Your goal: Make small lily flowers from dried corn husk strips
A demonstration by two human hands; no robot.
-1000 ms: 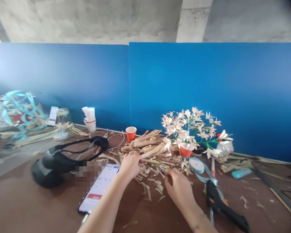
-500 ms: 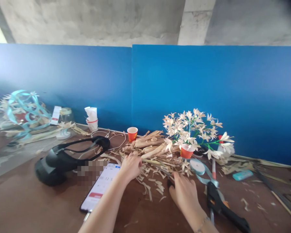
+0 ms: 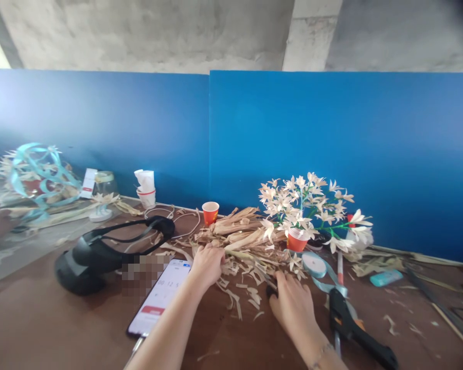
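Observation:
My left hand (image 3: 208,264) rests at the near edge of a heap of dried corn husks (image 3: 241,226), its fingers curled down onto the husk; the fingertips are hidden. On the right, my right hand (image 3: 295,303) is closed around the dark handle of scissors (image 3: 270,292), whose blades reach in among the husk scraps. Cut husk bits (image 3: 253,295) are scattered between the two hands. Behind my right hand, an orange paper cup (image 3: 297,240) holds a bunch of cream husk flowers (image 3: 293,203) on green stems.
A phone (image 3: 158,298) with a timer lies beside my left forearm, with a black headset (image 3: 88,262) farther left. A ribbon roll (image 3: 314,264), a black glue gun (image 3: 355,329) and a turquoise object (image 3: 386,278) lie on the right. Another orange cup (image 3: 210,213) stands by the blue partition (image 3: 235,139).
Hardly anything differs. Both hands stay in nearly the same places, with only a very slight shift of the left hand.

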